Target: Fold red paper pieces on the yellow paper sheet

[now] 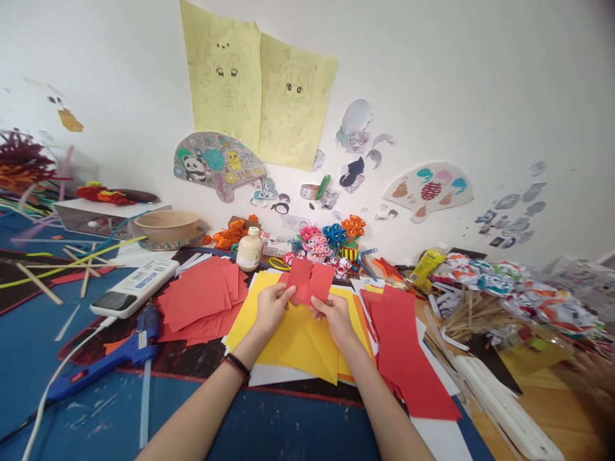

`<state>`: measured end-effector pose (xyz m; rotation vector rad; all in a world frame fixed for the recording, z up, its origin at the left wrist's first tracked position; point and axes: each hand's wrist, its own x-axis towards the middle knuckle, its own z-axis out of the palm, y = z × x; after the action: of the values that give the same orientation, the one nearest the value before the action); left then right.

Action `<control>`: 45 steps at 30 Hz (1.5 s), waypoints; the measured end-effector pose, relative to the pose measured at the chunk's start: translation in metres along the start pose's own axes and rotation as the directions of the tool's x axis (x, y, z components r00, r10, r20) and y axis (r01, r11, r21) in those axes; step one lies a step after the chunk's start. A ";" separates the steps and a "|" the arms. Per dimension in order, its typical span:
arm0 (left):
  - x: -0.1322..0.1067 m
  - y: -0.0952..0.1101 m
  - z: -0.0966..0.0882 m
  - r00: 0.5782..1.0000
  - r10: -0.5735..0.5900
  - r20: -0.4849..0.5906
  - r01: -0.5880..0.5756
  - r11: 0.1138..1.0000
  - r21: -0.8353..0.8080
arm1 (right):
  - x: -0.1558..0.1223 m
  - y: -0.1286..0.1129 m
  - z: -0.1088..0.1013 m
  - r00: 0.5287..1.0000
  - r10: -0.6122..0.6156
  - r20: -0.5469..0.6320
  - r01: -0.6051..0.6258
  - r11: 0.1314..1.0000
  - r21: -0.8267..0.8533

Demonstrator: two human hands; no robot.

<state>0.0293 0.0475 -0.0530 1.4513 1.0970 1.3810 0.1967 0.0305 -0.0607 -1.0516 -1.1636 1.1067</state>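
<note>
Both my hands hold one red paper sheet point(308, 280) up above a pile of yellow paper point(298, 339). My left hand point(271, 307) pinches its lower left edge. My right hand point(333, 315) pinches its lower right edge. The sheet has a crease or split down its middle. A black band circles my left wrist.
A stack of red squares point(199, 298) lies to the left and long red strips point(403, 349) to the right. A blue glue gun point(108, 358) and white box point(137, 285) sit at the left. A glue bottle point(249, 250), a bowl point(166, 225), paper flowers point(331, 238) and wooden sticks point(468, 314) stand behind.
</note>
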 end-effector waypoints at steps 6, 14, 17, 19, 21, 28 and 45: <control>-0.001 -0.002 0.002 1.000 -0.013 -0.024 0.013 1.000 -0.003 | 0.002 0.005 0.002 0.999 -0.003 -0.044 0.004 0.999 0.039; -0.001 -0.003 0.002 1.000 0.017 -0.016 -0.017 1.000 -0.024 | 0.003 0.008 0.002 0.998 0.001 -0.063 0.003 0.998 0.070; -0.001 -0.002 0.003 0.999 0.021 -0.026 -0.022 1.000 -0.021 | 0.003 0.008 0.002 0.997 0.008 -0.072 -0.003 0.997 0.072; -0.002 -0.003 0.005 0.999 0.014 -0.037 -0.015 1.000 -0.025 | 0.003 0.008 0.004 0.997 0.008 -0.080 -0.002 0.997 0.071; -0.002 -0.003 0.005 0.999 0.013 -0.038 -0.014 0.999 -0.032 | 0.002 0.008 0.005 0.996 0.004 -0.086 0.002 0.997 0.071; 0.007 -0.005 -0.008 0.987 -0.022 -0.159 -0.008 0.983 -0.185 | 0.007 0.005 -0.022 0.971 -0.024 -0.237 0.039 0.997 0.061; -0.001 0.001 0.004 0.995 0.029 0.096 -0.037 0.996 0.084 | -0.007 -0.016 -0.001 0.981 0.017 0.192 0.016 0.986 -0.168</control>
<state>0.0335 0.0466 -0.0524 1.5868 1.0875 1.2879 0.1990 0.0208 -0.0461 -1.0913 -1.4326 1.1448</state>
